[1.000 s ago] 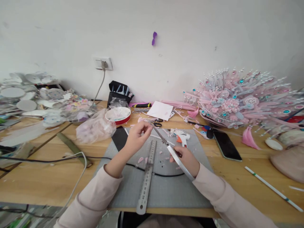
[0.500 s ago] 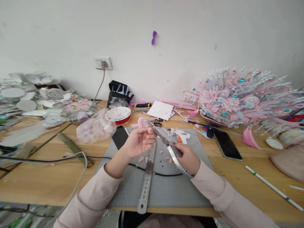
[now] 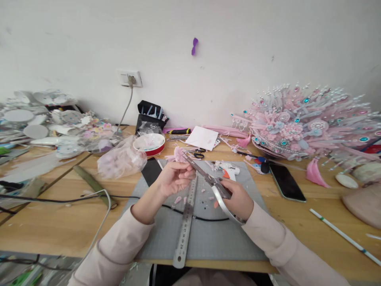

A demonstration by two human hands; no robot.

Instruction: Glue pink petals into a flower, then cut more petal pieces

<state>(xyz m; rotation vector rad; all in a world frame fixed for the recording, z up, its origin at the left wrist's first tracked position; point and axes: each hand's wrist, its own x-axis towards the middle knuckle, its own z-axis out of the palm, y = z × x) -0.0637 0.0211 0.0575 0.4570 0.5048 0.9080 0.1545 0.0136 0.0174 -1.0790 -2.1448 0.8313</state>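
My left hand (image 3: 175, 177) is closed in a pinch over the cutting mat (image 3: 232, 242). A fluffy pink piece (image 3: 179, 153) that looks like chenille stem shows just beyond its fingertips; the exact grip is hidden by the fingers. In my right hand (image 3: 239, 200) is a pair of large scissors (image 3: 204, 173), with a pale handle loop round the hand. Their blades point up and left, with the tips at the pink piece, beside my left fingers. Beneath the hands a steel ruler (image 3: 185, 226) lies on the mat, near small pink scraps (image 3: 177, 200).
A white glue gun (image 3: 230, 169) and small black scissors (image 3: 199, 153) lie behind the hands. To the right are a phone (image 3: 287, 182) and a large pink beaded headdress (image 3: 297, 127). A black cable (image 3: 208, 219) crosses the mat. A red-rimmed bowl (image 3: 154, 151) stands back left.
The scissor blades are parted slightly more at the tips, around the pink piece. My right hand has shifted a little right and down. My left hand has barely moved.
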